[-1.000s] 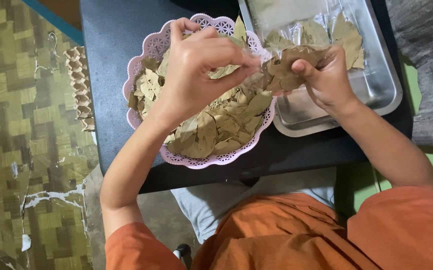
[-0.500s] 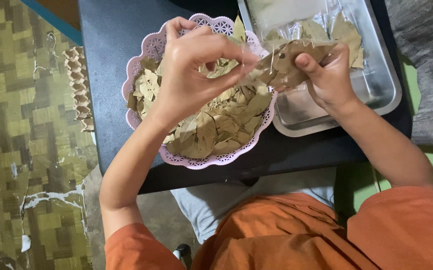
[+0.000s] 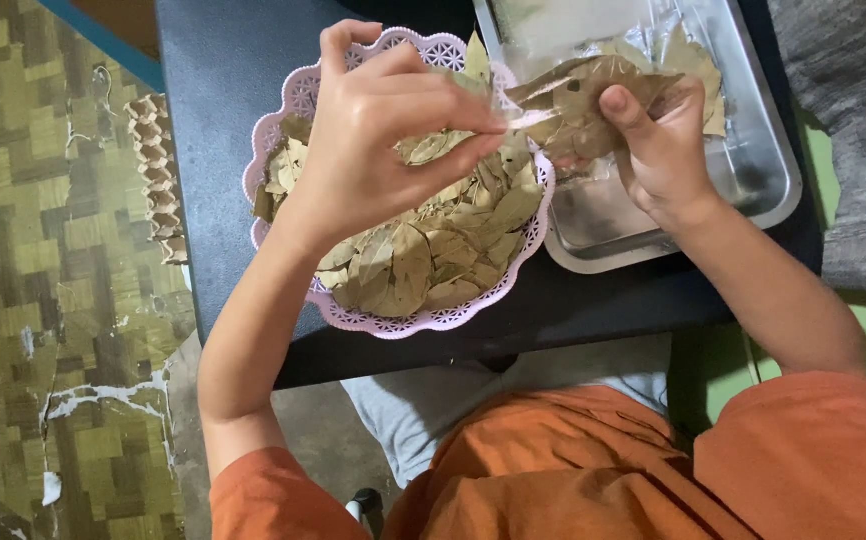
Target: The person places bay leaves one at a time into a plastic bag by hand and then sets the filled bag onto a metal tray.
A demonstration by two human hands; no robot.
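- Clear bag (image 3: 593, 95) stuffed with dry brown leaves, held in the air between both hands, above the gap where basket and tray meet.
- Right hand (image 3: 658, 150) closed around the bag from below, thumb laid across its front, fingers hidden behind it.
- Left hand (image 3: 388, 135) raised over the basket, thumb and fingers pressed together on the bag's open edge near its left end; index finger curled up and free.
- Exact grip at the bag mouth hard to make out through the plastic.
- Basket (image 3: 283, 120), pale pink with a lacy scalloped rim, directly under the left hand, heaped with loose leaves (image 3: 433, 250), flat and curled, tan to olive.
- Tray (image 3: 753, 190), shallow steel and rectangular, just right of the basket and touching or nearly touching its rim; under the right hand.
- More leaves and crumpled clear plastic (image 3: 573, 20) at the tray's far end, near half mostly bare metal.
- Basket and tray both on a dark table (image 3: 213, 150), its near edge over the lap.
- Orange sleeves (image 3: 813, 450) and grey cloth at the bottom of the view.
- Patterned yellow-green floor (image 3: 53, 300) to the left, worn white in patches, with a strip of brown egg carton (image 3: 158, 170) beside the table edge.
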